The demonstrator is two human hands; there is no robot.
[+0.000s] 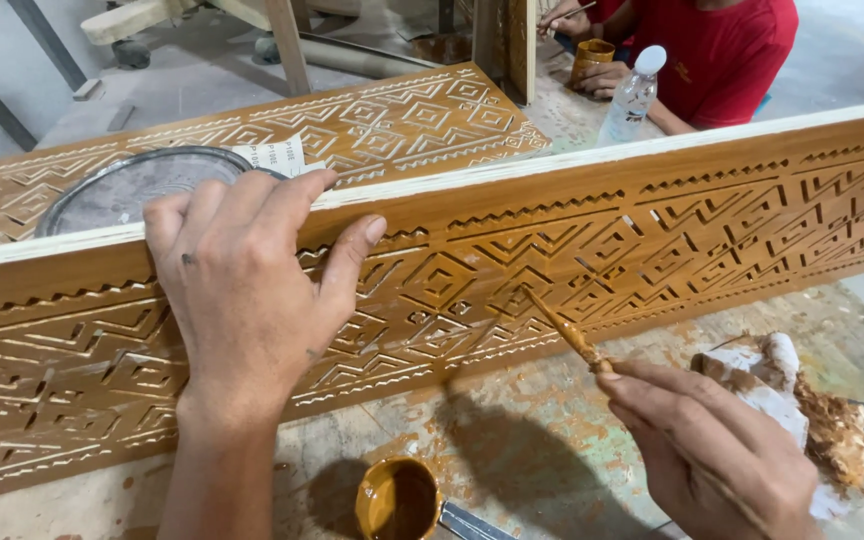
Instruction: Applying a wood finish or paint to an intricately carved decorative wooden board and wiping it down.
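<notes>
A long carved wooden panel [592, 250] with geometric cut-outs, stained ochre brown, stands on edge across the view. My left hand [247, 290] grips its pale top edge, palm flat against the carved face. My right hand [717, 445] pinches a thin brush [564, 328] coated in brown stain, its tip touching the carving near the panel's middle. A small round cup of brown stain [397, 498] sits on the bench below my left wrist.
A stained white rag [782, 390] lies at the right. A second carved panel [392, 125] lies flat behind, with a round metal lid [117, 190] on it. A person in a red shirt [717, 55] works beyond, beside a plastic bottle [632, 95].
</notes>
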